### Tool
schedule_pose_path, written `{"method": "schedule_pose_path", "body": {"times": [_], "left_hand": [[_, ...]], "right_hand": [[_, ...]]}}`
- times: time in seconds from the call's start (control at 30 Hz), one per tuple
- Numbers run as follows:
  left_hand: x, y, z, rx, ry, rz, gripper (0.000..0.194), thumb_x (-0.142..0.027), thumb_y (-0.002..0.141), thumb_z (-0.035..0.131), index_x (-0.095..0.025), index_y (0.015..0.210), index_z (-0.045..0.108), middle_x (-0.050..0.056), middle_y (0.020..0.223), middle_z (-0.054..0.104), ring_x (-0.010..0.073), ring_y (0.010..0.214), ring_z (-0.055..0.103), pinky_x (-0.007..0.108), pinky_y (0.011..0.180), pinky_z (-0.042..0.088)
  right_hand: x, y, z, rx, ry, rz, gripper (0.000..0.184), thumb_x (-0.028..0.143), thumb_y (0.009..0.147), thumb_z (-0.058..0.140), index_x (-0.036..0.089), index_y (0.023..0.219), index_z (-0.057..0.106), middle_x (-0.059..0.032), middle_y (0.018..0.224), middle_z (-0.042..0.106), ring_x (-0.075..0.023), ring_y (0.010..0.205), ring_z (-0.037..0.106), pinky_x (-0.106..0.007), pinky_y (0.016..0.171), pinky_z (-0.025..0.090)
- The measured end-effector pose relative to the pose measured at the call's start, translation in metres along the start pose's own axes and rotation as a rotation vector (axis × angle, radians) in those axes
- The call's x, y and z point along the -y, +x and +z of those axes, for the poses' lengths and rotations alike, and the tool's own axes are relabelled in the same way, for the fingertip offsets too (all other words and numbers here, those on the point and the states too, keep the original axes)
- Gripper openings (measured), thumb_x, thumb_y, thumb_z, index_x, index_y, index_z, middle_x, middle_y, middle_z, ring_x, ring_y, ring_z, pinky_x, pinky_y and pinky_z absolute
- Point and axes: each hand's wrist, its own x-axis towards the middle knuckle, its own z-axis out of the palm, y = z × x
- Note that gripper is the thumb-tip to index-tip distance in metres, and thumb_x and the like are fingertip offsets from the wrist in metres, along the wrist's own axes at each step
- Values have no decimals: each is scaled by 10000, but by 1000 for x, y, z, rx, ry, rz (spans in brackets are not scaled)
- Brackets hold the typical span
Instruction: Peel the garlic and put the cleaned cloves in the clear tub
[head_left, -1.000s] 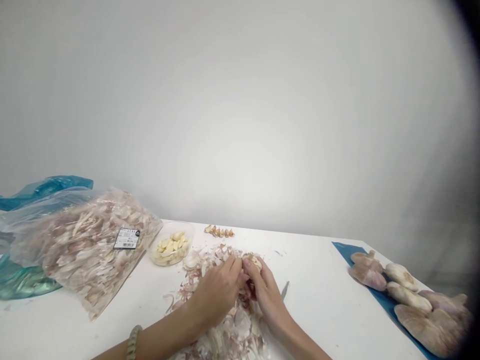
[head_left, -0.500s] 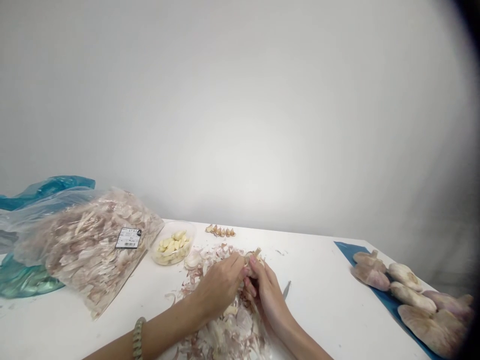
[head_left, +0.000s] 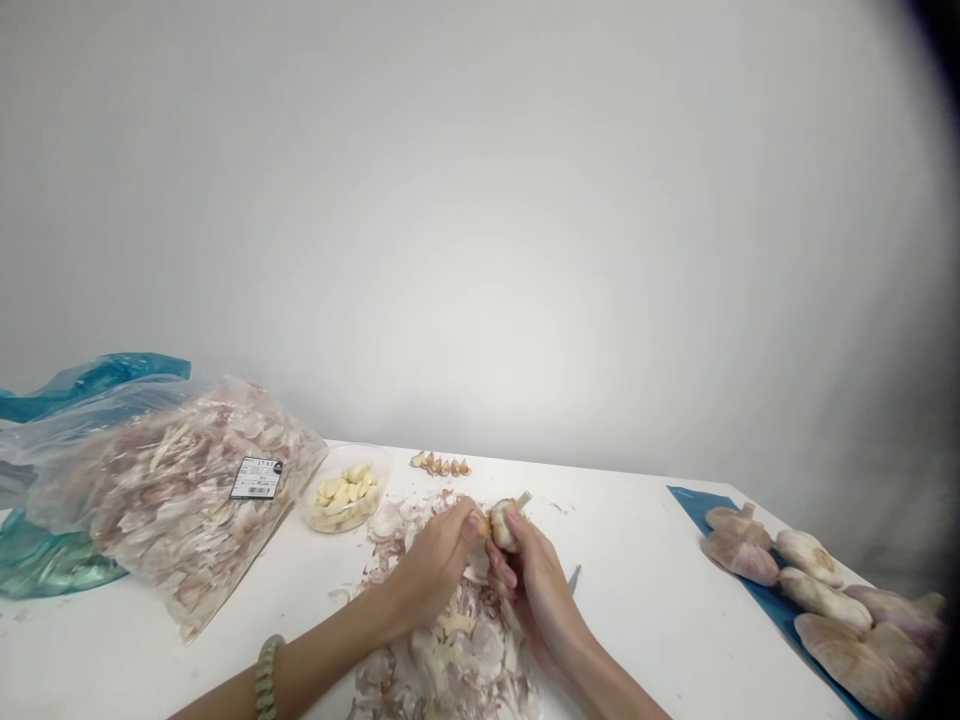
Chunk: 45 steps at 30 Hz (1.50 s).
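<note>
A partly peeled garlic bulb (head_left: pixel 502 527) with a short dry stem sits between my hands. My right hand (head_left: pixel 534 590) grips it from below and the right side. My left hand (head_left: pixel 435 562) pinches its left side with the fingertips. Under both hands lies a heap of papery garlic skins (head_left: pixel 450 640). Just beyond them, a clear plastic tub (head_left: pixel 345 488) holds peeled cloves. A short row of unpeeled cloves (head_left: pixel 439 465) lies at the far edge of the table.
A sealed clear bag of garlic skins (head_left: pixel 187 490) and a blue plastic bag (head_left: pixel 45 560) lie at the left. Whole garlic bulbs (head_left: pixel 817 600) rest on a blue mat (head_left: pixel 757 585) at the right. A small knife (head_left: pixel 574 578) lies partly hidden behind my right hand on the white table (head_left: pixel 645 570).
My hands have drawn slightly apart, and the bulb now shows clearly in my right hand. Its stem points up and to the right.
</note>
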Motion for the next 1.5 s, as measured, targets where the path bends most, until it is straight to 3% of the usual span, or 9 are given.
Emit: {"method": "schedule_pose_path", "body": {"times": [0.13, 0.3, 0.4, 0.83, 1.0, 1.2, 1.27, 1.5], "left_hand": [[0, 1, -1, 17, -132, -77, 403, -489, 918, 223, -205, 753, 456, 1, 718, 532, 153, 690, 478, 296, 689, 379], [11, 4, 4, 70, -491, -226, 382, -528, 888, 319, -191, 788, 469, -23, 661, 502, 117, 575, 432, 261, 583, 361], [15, 7, 6, 63, -656, -278, 344, -499, 873, 403, -176, 780, 474, -25, 670, 483, 103, 581, 420, 245, 583, 351], [2, 16, -5, 102, -924, -329, 182, -318, 826, 581, -139, 861, 590, 8, 776, 518, 73, 645, 448, 209, 636, 359], [3, 36, -16, 194, -873, -375, 141, -229, 838, 551, -146, 931, 615, 22, 802, 545, 64, 662, 487, 201, 661, 394], [16, 85, -27, 211, -661, -465, 134, -208, 851, 536, -103, 795, 597, 30, 722, 559, 65, 617, 510, 185, 592, 419], [26, 104, -26, 197, -548, -482, 156, -235, 862, 536, -97, 807, 585, 17, 717, 561, 74, 624, 530, 196, 583, 445], [61, 156, -3, 173, -120, -443, 268, -323, 865, 540, -127, 1046, 567, 54, 980, 608, 145, 805, 605, 312, 694, 535]], "right_hand": [[2, 1, -2, -23, 14, 12, 462, 608, 777, 521, 178, 631, 436, 72, 476, 336, -62, 435, 194, -186, 406, 164], [3, 2, -2, -61, 85, 30, 422, 554, 785, 555, 169, 636, 466, 40, 541, 431, -58, 444, 242, -184, 413, 184], [5, 1, -2, -65, 95, 46, 439, 557, 790, 543, 162, 610, 481, 38, 521, 416, -55, 429, 231, -187, 405, 170], [8, 6, -6, -96, 142, -13, 469, 584, 815, 483, 164, 607, 500, 36, 487, 408, -70, 427, 225, -206, 418, 164], [9, 11, -11, -196, 131, -80, 417, 560, 806, 507, 177, 647, 467, 39, 510, 440, -68, 421, 243, -203, 410, 156], [9, 15, -18, -259, 107, -127, 413, 553, 807, 507, 182, 641, 437, 56, 491, 393, -70, 428, 257, -198, 410, 186], [9, 16, -19, -278, 109, -134, 408, 546, 805, 514, 181, 642, 435, 54, 497, 401, -68, 435, 265, -194, 411, 196], [10, 19, -21, -352, 124, -158, 395, 541, 808, 507, 188, 657, 415, 62, 496, 386, -65, 432, 254, -185, 404, 196]]}}
